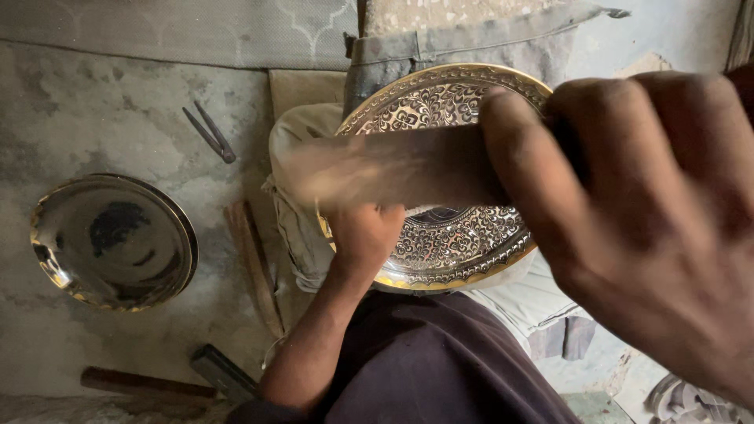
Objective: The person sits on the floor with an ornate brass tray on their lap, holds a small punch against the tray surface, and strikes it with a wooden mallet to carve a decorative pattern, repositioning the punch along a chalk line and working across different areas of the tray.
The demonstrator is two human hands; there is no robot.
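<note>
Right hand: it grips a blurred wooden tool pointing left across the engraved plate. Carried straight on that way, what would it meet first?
Probably the left hand, which sits just under the tip of the wooden tool held by the right hand over the engraved plate. Depth is unclear, so it might pass above.

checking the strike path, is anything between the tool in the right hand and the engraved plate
Nothing visible: the blurred wooden tool in the right hand passes right over the engraved plate. Only the left hand rests on the plate beneath it.

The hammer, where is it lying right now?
In the head view, the hammer lies on the floor at the lower left, below the plain metal plate and beside the left arm.
</note>
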